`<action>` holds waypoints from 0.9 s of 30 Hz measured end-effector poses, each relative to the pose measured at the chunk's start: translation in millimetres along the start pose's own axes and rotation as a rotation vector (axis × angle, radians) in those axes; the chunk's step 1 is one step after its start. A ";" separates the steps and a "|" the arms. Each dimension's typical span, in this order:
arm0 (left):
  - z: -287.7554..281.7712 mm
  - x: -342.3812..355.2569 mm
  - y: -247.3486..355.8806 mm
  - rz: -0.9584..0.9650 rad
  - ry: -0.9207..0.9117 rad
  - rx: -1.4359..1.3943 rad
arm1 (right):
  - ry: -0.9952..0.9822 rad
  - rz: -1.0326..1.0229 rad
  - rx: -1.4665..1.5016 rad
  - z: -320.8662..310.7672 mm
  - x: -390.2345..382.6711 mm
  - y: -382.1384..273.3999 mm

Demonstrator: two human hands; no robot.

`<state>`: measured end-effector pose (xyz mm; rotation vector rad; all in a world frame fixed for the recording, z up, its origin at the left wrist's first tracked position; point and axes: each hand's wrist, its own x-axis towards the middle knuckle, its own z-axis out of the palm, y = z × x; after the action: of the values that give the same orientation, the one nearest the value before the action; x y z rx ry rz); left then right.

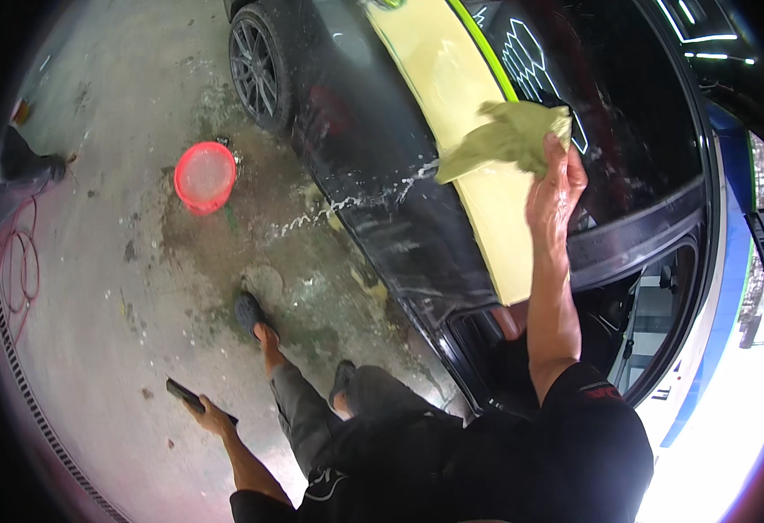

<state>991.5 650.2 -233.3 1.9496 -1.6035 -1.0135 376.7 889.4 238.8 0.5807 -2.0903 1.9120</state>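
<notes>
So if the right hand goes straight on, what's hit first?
Likely the glossy black car surface, beyond the yellow-green cloth the right hand holds; depth is unclear, so it might pass above.

Harsh white glare (730,418) burns out the lower right, its outer edge tinged purple, while the concrete floor (129,305) takes a softer, fairly even light. Tube lamps mirror as crisp bright outlines in the glossy black car (626,131), and the black shirt (539,444) loses most detail. Fisheye distortion bows the floor grate (23,375) near the rim, where corners fade to black.
</notes>
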 end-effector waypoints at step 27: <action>43.4 -145.1 46.9 -0.197 -0.075 -0.332 | -0.884 -1.231 -1.577 81.1 164.0 153.8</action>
<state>918.0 783.5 -188.7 1.8807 -1.2018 -1.3495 168.5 798.1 165.1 1.6449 -1.8861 -0.7921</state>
